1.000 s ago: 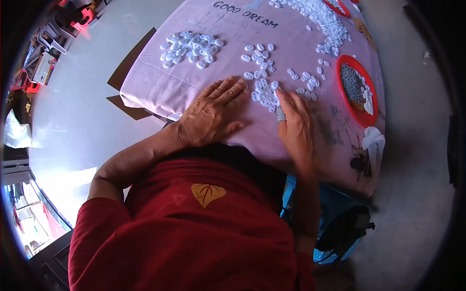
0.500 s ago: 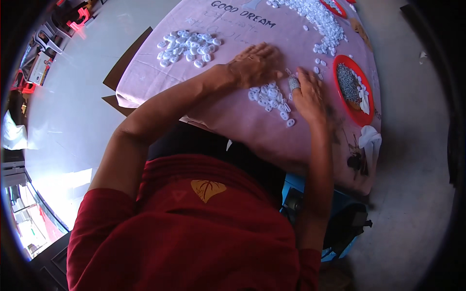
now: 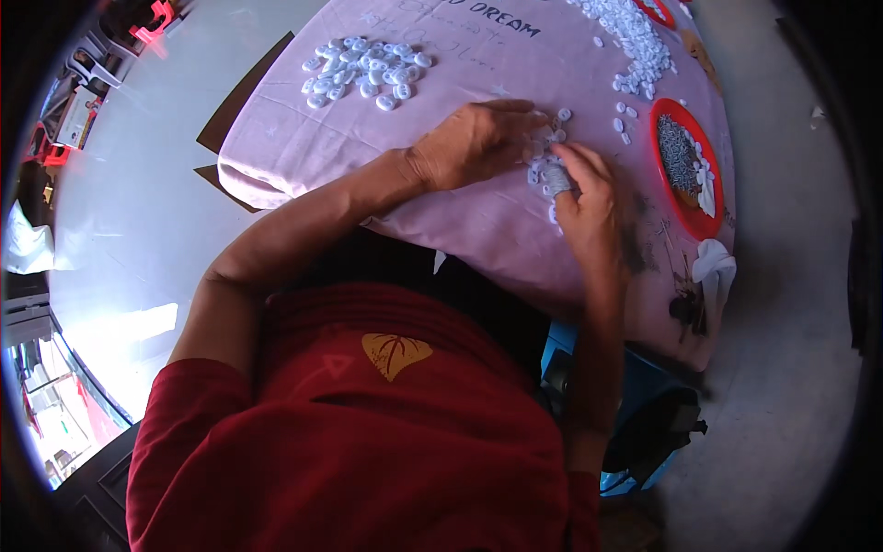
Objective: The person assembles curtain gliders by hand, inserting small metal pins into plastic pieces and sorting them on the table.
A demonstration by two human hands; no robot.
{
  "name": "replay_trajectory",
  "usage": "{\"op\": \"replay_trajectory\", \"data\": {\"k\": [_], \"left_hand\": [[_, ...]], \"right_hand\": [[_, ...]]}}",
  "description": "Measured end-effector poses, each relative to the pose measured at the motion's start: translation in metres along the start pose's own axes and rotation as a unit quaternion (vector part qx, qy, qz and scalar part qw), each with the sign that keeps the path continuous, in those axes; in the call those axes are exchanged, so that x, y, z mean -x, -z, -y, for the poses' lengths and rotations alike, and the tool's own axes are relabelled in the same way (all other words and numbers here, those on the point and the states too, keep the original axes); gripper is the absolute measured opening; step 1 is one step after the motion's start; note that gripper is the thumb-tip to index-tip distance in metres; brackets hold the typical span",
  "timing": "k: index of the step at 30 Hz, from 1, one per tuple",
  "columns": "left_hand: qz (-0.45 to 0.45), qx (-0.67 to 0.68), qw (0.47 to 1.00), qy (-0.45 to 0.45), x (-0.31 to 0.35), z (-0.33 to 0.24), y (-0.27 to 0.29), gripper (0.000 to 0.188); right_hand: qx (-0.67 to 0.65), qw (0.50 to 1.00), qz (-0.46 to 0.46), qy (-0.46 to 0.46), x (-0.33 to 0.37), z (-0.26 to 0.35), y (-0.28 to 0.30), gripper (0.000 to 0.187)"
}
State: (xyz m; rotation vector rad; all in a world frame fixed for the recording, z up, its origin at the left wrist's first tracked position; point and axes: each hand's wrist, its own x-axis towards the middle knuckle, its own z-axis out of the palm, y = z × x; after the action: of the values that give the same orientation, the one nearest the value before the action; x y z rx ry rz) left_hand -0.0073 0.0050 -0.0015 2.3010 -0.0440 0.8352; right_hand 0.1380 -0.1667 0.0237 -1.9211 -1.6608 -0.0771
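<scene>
The left hand [image 3: 474, 147] and right hand [image 3: 591, 202] face each other over a small cluster of white oval pieces [image 3: 534, 175], fingers bent inward around its edges. Whether either hand pinches any of them I cannot tell; the left fingertips are blurred. A grey wrap [image 3: 557, 178] circles one digit of the right hand. The pieces are glossy, round-edged and plastic-looking, some with paired dark marks, and lie on a pink tablecloth [image 3: 451, 221]. To the right, a red oval tray [image 3: 705, 224] holds many grey metal bits [image 3: 679, 152], with white pieces and a strip of white material along its right side. Just below it, a white cloth [image 3: 715, 264] lies at the table edge. A loose pile [image 3: 368, 69] of similar pieces sits farther left; a larger heap [image 3: 639, 46] spreads at upper right, beside another red container [image 3: 665, 22], partly cut off, with white contents.
</scene>
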Motion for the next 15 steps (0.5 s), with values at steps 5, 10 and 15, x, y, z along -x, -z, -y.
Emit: {"op": "replay_trajectory", "data": {"k": [5, 10, 15], "left_hand": [[0.001, 0.004, 0.999, 0.041, 0.013, -0.007, 0.022, 0.037], [0.014, 0.003, 0.999, 0.046, 0.023, -0.022, 0.017, 0.035], [0.023, 0.002, 0.996, 0.084, 0.034, -0.023, 0.025, 0.037]], "right_hand": [[0.038, 0.999, -0.016, -0.018, 0.008, 0.012, 0.010, 0.033], [0.083, 0.996, -0.009, -0.007, 0.005, -0.001, 0.009, 0.036], [0.044, 0.998, -0.051, -0.003, 0.028, 0.005, 0.022, 0.038]]}}
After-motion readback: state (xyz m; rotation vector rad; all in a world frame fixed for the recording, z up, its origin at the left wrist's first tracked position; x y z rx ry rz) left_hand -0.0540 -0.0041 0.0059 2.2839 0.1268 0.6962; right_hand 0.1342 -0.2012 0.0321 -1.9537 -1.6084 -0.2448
